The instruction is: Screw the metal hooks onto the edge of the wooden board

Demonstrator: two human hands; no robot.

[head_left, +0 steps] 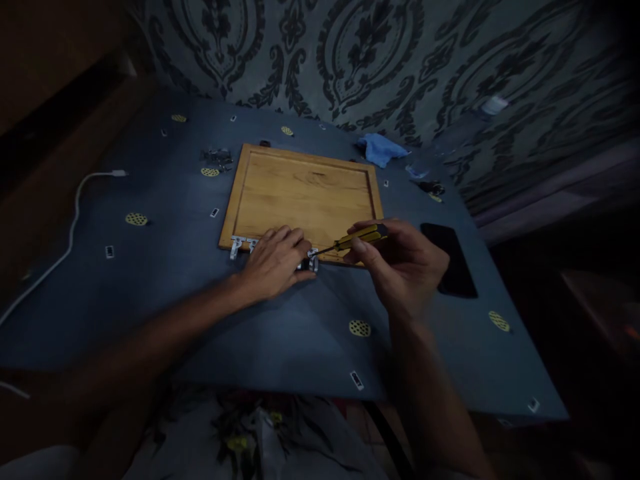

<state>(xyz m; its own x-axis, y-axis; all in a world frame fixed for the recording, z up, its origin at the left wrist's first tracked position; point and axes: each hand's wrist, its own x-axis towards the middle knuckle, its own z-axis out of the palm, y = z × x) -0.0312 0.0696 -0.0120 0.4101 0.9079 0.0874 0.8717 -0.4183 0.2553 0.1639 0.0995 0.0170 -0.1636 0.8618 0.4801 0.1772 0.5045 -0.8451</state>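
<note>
A wooden tray-like board (305, 193) lies flat on the blue table (165, 280). A silver metal bracket (240, 243) runs along the board's near edge. My left hand (275, 261) lies palm down over that bracket, fingers together and pressing on it. My right hand (400, 263) is closed round a screwdriver (357, 238) with a yellow and black handle. The screwdriver's tip meets the bracket's right end, just beside my left fingertips.
A dark phone (450, 257) lies right of my right hand. A blue cloth (380, 148) sits at the back right. A white cable (75, 213) trails along the left. Small metal parts (216, 157) rest near the board's far left corner. Yellow perforated discs (359, 327) dot the table.
</note>
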